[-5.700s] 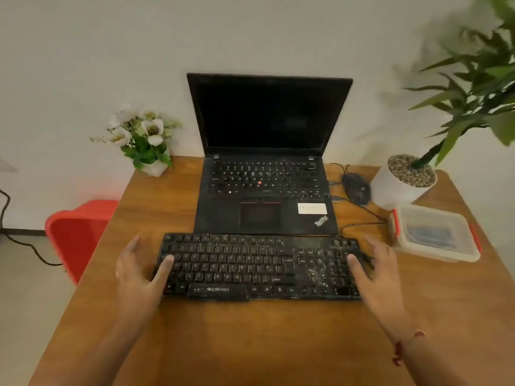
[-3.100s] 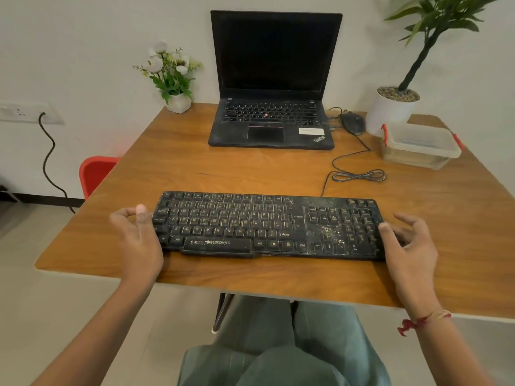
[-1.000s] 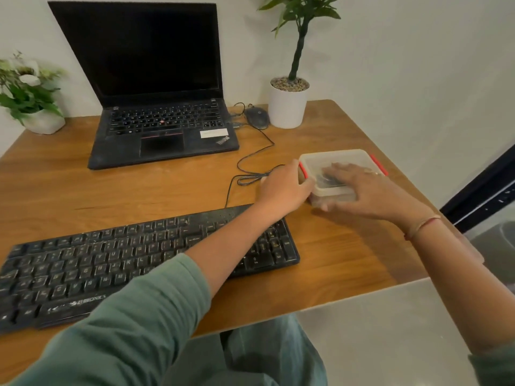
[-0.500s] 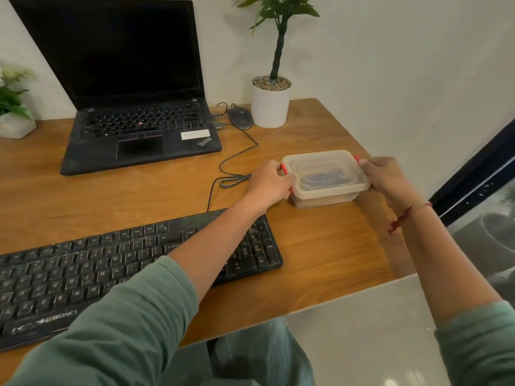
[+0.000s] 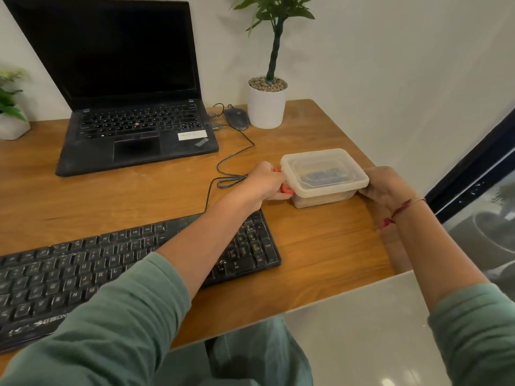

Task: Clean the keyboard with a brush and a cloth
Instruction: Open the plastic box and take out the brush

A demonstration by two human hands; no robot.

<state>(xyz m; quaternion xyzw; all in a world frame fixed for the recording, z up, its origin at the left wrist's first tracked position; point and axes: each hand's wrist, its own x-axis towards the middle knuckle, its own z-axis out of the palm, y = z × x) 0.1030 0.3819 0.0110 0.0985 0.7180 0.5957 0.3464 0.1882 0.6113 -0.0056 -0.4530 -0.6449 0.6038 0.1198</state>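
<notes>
Two hands, both on one lidded plastic box [image 5: 323, 174], right of the keyboard [image 5: 69, 277]: my left hand [image 5: 266, 181] pinches its red clip [image 5: 287, 190], my right hand [image 5: 386, 185] curls round the right end. Keyboard, near left, dusty: likely light, rigid; grip its short ends.

A keyboard [image 5: 133, 263] is laid along the near edge of a table [image 5: 320, 246], with a laptop [image 5: 133, 129] set behind it by the wall. A mouse [image 5: 237, 119] is placed just right of the laptop, beside a plant [image 5: 267, 107]. A box [image 5: 323, 174] is held on the table right of the keyboard, the left hand [image 5: 264, 181] at its left end and the right hand [image 5: 386, 185] at its right, while a flowerpot [image 5: 11, 126] is seen far left.
</notes>
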